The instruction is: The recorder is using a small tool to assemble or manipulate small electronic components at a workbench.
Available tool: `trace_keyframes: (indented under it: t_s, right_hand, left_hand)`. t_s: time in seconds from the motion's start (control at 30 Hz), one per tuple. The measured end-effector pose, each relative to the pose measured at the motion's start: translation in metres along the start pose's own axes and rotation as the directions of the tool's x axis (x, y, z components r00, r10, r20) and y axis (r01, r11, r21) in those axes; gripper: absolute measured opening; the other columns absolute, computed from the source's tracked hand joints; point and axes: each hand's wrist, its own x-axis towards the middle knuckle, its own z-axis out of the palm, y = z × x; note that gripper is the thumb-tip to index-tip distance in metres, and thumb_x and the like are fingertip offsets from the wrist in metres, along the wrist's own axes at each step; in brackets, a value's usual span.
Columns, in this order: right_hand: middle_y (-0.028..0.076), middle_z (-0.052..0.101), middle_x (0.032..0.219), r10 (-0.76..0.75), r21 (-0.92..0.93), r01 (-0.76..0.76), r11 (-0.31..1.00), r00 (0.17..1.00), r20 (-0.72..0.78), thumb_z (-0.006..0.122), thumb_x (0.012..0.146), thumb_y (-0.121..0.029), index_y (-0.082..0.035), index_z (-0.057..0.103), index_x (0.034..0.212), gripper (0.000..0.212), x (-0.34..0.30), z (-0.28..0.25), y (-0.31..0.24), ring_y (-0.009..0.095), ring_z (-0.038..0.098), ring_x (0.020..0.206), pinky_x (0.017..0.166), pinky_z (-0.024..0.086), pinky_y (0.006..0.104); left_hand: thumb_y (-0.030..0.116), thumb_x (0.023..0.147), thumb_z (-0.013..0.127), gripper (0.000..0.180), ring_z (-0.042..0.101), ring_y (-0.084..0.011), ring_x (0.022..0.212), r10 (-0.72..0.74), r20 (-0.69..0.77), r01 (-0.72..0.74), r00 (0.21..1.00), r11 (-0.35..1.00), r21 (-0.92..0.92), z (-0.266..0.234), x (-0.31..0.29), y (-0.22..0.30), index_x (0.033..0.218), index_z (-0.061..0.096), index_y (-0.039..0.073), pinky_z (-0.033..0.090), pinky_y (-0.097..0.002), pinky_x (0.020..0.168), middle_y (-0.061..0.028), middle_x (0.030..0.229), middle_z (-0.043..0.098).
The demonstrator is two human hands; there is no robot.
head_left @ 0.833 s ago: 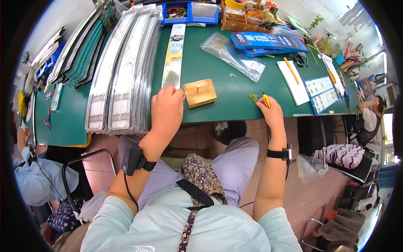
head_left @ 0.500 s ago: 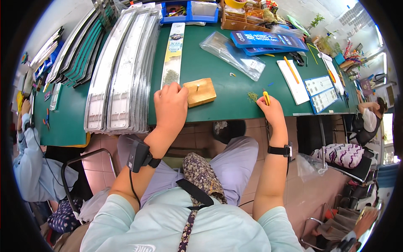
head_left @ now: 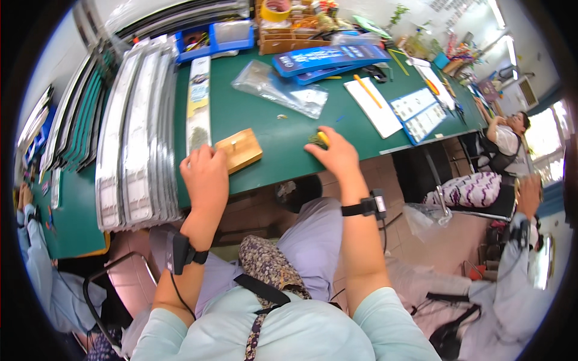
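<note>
Near the table's front edge, my left hand (head_left: pixel 205 179) has its fingers curled downward at the near end of a long narrow card strip (head_left: pixel 198 108). What lies under the fingertips is hidden. Touching or almost touching that hand is a small wooden block (head_left: pixel 242 155) with a short peg on top. My right hand (head_left: pixel 336 157) keeps a yellow-handled tool (head_left: pixel 324 139) in its grip, thumb and forefinger spread; the tool's tip is hidden. A small heap of yellow-green thin strands (head_left: pixel 313 142) lies by that thumb.
Tall stacks of clear plastic packaging trays (head_left: pixel 135 132) stand at left. Farther back are a clear plastic bag (head_left: pixel 277 84), blue packets (head_left: pixel 328 59), a blue bin (head_left: pixel 232 37) and a wooden divided box (head_left: pixel 289 42). A white pad (head_left: pixel 373 111) lies right. Co-workers sit nearby.
The view has swung, shifting the table leftward in the picture. My right hand has moved to the strands, and its thumb and forefinger have spread. My left hand stays beside the block.
</note>
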Motion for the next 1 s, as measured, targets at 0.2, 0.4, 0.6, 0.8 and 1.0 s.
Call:
trace_keyframes:
  t_s: [0.2,0.4,0.6,0.8,1.0]
  right_hand:
    - [0.009,0.059,0.091,-0.046,-0.127,0.028,0.992,0.989,-0.142,0.062,0.077,-0.047,-0.017,0.056,0.109,0.044,-0.005,0.021,-0.005,0.029,0.06,0.083,0.069,0.048,0.039]
    - [0.008,0.059,0.081,-0.126,-0.097,0.104,0.99,0.956,-0.265,0.065,0.077,-0.037,-0.013,0.055,0.093,0.031,-0.006,0.023,0.002,0.029,0.06,0.072,0.059,0.048,0.0391]
    - [0.006,0.059,0.079,-0.115,-0.069,0.098,0.993,0.946,-0.305,0.064,0.078,-0.031,-0.011,0.051,0.088,0.026,-0.006,0.029,0.007,0.029,0.059,0.073,0.059,0.046,0.04]
    - [0.009,0.06,0.08,-0.058,-0.009,0.058,0.998,0.956,-0.289,0.064,0.078,-0.03,-0.01,0.051,0.088,0.025,-0.004,0.027,0.011,0.031,0.059,0.076,0.062,0.046,0.0418]
    - [0.011,0.06,0.082,0.014,0.079,0.003,0.997,0.975,-0.222,0.063,0.078,-0.023,-0.008,0.049,0.086,0.021,-0.001,0.025,0.008,0.033,0.058,0.08,0.065,0.045,0.0447]
  left_hand:
    - [0.012,0.078,0.062,0.015,0.051,-0.0248,0.091,-0.024,0.019,0.025,1.0,0.997,-0.074,-0.011,-0.006,0.0,0.093,0.062,0.008,0.037,-0.0389,0.082,-0.0061,0.089,0.053]
    - [0.012,0.08,0.06,0.025,0.049,-0.0253,0.098,-0.039,0.036,0.044,0.999,0.988,-0.149,-0.023,-0.013,0.004,0.104,0.057,0.005,0.034,-0.0403,0.089,-0.008,0.095,0.051]
    - [0.01,0.08,0.06,0.023,0.049,-0.0267,0.096,0.005,0.003,-0.004,1.0,0.974,-0.228,-0.041,-0.025,0.004,0.103,0.056,0.005,0.033,-0.0391,0.088,-0.0092,0.097,0.051]
    - [0.007,0.08,0.059,0.019,0.049,-0.0313,0.093,0.033,0.0,-0.032,0.999,0.961,-0.275,-0.065,-0.036,0.004,0.098,0.056,0.003,0.034,-0.0395,0.083,-0.0125,0.095,0.052]
    - [0.003,0.08,0.056,0.016,0.049,-0.0323,0.093,0.071,0.034,-0.057,0.997,0.95,-0.308,-0.075,-0.059,-0.005,0.097,0.055,0.001,0.035,-0.0402,0.083,-0.0135,0.096,0.052]
